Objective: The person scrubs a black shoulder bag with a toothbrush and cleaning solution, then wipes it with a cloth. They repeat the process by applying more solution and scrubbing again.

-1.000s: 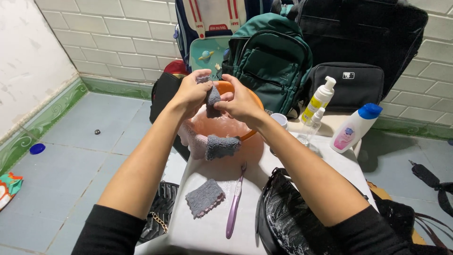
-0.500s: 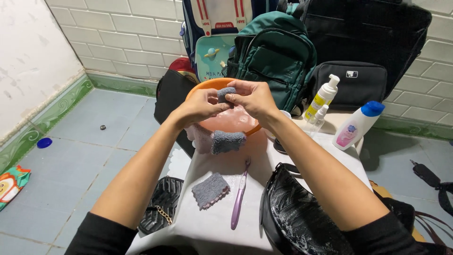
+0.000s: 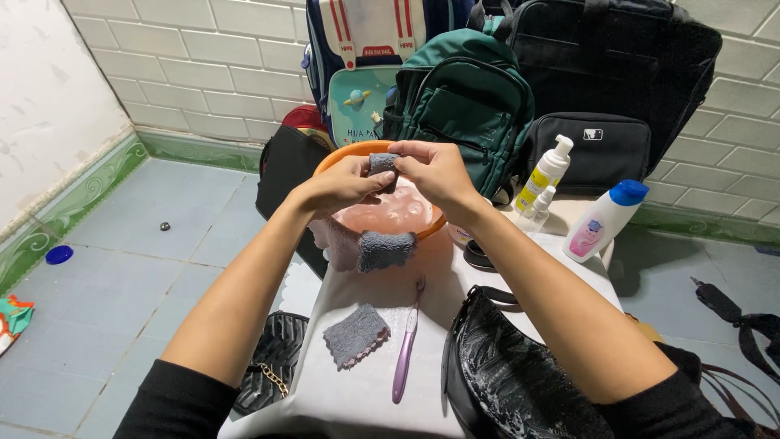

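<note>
Both hands grip one small grey cloth above the orange basin at the table's far edge: left hand pinching its left side, right hand closed on its right. Second grey cloth draped over the basin's near rim. Third grey cloth lies flat mid-table, purple toothbrush just beside it. Soapy black bag at the near right corner.
</note>
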